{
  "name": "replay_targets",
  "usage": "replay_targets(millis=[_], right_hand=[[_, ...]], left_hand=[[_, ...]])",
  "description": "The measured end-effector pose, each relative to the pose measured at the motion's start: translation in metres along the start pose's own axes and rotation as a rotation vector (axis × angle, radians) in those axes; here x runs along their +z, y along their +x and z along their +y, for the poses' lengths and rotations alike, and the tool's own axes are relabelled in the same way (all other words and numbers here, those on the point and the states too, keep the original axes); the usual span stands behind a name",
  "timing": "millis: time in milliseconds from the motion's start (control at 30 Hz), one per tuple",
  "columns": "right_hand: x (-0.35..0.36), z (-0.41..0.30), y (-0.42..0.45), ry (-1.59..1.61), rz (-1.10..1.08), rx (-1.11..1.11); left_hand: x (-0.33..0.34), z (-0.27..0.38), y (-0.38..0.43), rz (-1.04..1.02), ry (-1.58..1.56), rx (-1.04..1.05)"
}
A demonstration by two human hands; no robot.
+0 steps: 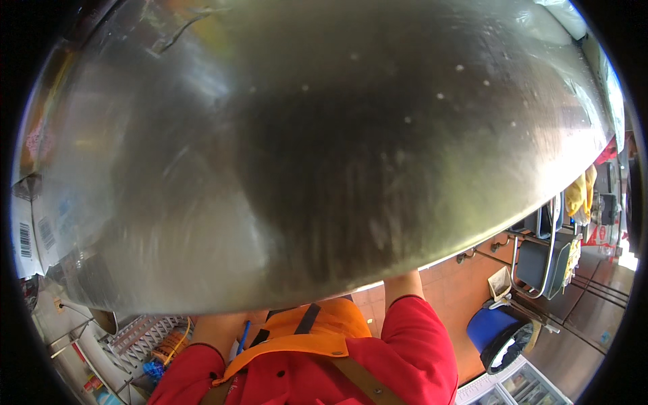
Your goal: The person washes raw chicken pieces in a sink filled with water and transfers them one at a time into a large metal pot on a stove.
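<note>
A broad brushed stainless-steel surface (329, 167) fills most of the view, very close to my head. Scratches, water-like specks and blurred reflections show on it. Both of my hands are out of view, hidden behind this steel. My left forearm (218, 331), in a rolled red sleeve, disappears under its near edge. Further right, my right forearm (403, 287) passes behind the same edge. What either hand touches is hidden. Below the edge, my orange apron (324, 324) with brown straps covers my red shirt.
On the tiled floor (445, 298) at right stands a blue bin (498, 334) with a black liner. Beside it are a metal-framed cart (539, 263) and a long-handled dustpan (499, 283). A carton with a barcode (25, 233) stands far left, above a slatted grey rack (144, 336).
</note>
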State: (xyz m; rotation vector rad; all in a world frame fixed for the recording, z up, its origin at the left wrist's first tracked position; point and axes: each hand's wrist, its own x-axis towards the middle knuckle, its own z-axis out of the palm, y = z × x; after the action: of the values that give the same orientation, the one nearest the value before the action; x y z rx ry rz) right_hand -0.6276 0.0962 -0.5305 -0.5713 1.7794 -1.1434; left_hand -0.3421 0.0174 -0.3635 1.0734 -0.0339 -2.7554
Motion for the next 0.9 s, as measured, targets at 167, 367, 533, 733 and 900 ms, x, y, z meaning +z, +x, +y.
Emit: replay_targets(millis=[167, 367, 533, 733, 900], right_hand=[[-0.007, -0.103, -0.045, 0.323, -0.156, -0.219], [-0.001, -0.192, -0.114, 0.186, -0.166, -0.17], [-0.045, -0.101, -0.031, 0.128, -0.322, -0.161], [-0.067, -0.024, 0.064, -1.219, -0.021, 0.075], [-0.057, 0.096, 0.086, -1.01, 0.169, 0.265]], left_hand=[[0.019, 0.014, 0.02, -0.026, 0.257, 0.007], [0.017, 0.006, 0.023, -0.008, 0.16, -0.083], [-0.002, -0.015, -0.007, -0.088, 0.122, -0.172], [-0.021, -0.043, -0.056, -0.002, 0.033, -0.121], [-0.024, -0.058, -0.059, -0.036, 0.013, -0.19]])
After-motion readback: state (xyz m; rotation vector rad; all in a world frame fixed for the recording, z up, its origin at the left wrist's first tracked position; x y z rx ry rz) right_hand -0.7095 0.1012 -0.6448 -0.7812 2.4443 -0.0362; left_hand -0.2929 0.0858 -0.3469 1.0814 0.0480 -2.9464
